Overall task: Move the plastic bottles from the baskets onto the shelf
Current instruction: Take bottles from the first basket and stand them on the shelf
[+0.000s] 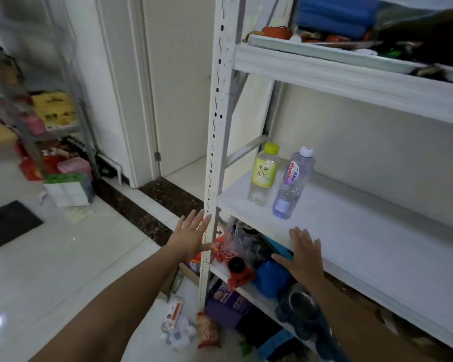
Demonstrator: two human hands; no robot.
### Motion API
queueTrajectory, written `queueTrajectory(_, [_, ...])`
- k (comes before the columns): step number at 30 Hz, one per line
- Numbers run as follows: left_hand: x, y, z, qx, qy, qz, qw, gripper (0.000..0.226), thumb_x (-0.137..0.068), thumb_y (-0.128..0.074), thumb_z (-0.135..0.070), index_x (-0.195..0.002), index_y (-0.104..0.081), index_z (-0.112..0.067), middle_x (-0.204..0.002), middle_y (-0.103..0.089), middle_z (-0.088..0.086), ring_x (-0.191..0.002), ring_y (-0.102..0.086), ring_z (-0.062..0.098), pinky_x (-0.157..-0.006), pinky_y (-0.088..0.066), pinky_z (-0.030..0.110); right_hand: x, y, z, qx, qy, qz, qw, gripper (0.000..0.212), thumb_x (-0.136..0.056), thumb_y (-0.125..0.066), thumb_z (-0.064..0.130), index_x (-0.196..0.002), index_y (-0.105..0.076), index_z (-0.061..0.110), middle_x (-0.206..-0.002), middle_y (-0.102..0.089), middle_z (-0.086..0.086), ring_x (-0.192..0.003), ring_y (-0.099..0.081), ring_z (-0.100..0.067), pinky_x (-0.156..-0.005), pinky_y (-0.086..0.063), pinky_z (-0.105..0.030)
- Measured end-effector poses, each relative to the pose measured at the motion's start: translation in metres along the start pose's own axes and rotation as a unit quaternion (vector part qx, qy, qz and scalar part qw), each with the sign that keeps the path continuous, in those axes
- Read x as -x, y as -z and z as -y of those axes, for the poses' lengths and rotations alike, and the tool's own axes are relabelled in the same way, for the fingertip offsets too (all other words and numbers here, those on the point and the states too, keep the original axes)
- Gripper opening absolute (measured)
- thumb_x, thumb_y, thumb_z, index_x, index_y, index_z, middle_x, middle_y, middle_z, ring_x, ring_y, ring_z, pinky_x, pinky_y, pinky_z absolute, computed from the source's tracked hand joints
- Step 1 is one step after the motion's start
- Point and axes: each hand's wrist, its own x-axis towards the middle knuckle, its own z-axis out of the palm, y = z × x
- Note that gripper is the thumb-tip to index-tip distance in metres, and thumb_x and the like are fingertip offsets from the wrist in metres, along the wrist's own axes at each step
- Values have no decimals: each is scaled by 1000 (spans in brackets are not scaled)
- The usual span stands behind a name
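plastic bottles, two, upright on the white shelf (pixel 351 231) near its left end: yellow-capped tea bottle (pixel 264 173) and clear water bottle (pixel 293 182), just beside each other, long axes vertical, caps up. we judge both light, thin-walled, smooth, likely to dent under a squeeze; we would take hold around the mid-body, at the label. our left hand (pixel 191 235) is spread and empty by the upright post (pixel 215 152); our right hand (pixel 305 253) is flat and empty at the shelf's front edge. no baskets in view.

Two clear glossy plastic bottles (pixel 280 178) stand on a matt white-painted metal shelf (pixel 351 231) over glossy floor tiles (pixel 63 257).
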Motion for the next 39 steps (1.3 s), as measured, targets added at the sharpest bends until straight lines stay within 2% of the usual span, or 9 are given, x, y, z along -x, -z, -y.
queueTrajectory(4, [98,-20,5,-31,103,-4,994,110,-64,1,-92,-153,11,-27,-158,21,5,-146,18,27,-114,13,44,32,-5,33,24,117,15,993,134,-48,11,96,-153,-7,14,-160,-6,-6,-148,0,-23,-115,8,-47])
queueTrajectory(8, [214,-43,19,-65,223,-5,973,88,-90,-33,-68,-152,14,-27,-158,24,7,-143,26,27,-112,17,46,58,-11,99,58,247,-2,967,103,-78,-42,77,-153,-8,14,-160,-10,-5,-148,-4,-24,-115,6,-48])
queueTrajectory(11, [300,-55,34,-58,336,-20,940,87,-92,-30,-66,-150,18,-24,-157,26,8,-142,27,29,-113,16,48,82,-15,162,63,350,-2,935,103,-78,-39,78,-153,-4,16,-161,-3,-3,-148,2,-22,-113,15,-45])
queueTrajectory(16, [434,-65,25,-36,506,-26,861,84,-93,-24,-66,-150,19,-22,-158,24,7,-146,21,30,-116,11,49,136,-18,275,20,480,43,876,101,-82,-43,72,-153,4,18,-161,6,0,-147,11,-17,-117,11,-44])
queueTrajectory(19, [510,-72,10,-19,588,-32,808,84,-93,-25,-67,-151,18,-23,-159,23,6,-146,19,29,-116,11,49,182,-18,335,4,554,58,830,100,-83,-45,71,-153,3,18,-161,6,2,-147,11,-16,-117,9,-45])
queueTrajectory(24, [635,-77,-39,23,734,-91,673,85,-91,-33,-66,-153,7,-24,-161,14,6,-147,14,30,-116,7,50,299,-9,422,-12,706,48,707,100,-83,-45,70,-153,4,17,-161,6,3,-147,11,-16,-117,10,-44])
queueTrajectory(32, [748,-105,-130,45,863,-113,490,86,-91,-33,-66,-154,7,-23,-160,16,7,-146,17,31,-114,14,50,467,-6,475,-5,854,33,519,101,-82,-41,73,-153,4,17,-161,6,1,-147,11,-18,-117,11,-46])
queueTrajectory(36, [781,-123,-164,89,894,-133,420,85,-93,-32,-65,-152,15,-26,-158,24,6,-145,23,29,-115,13,48,520,-12,482,-12,888,24,459,107,-74,-31,80,-153,0,15,-161,0,0,-148,6,-19,-116,8,-48])
queueTrajectory(39, [798,-139,-193,89,912,-115,384,87,-92,-32,-66,-151,16,-25,-159,21,7,-146,19,30,-116,11,50,550,-19,480,-2,903,32,429,103,-80,-47,71,-153,-1,15,-161,-1,-1,-148,4,-20,-116,7,-49])
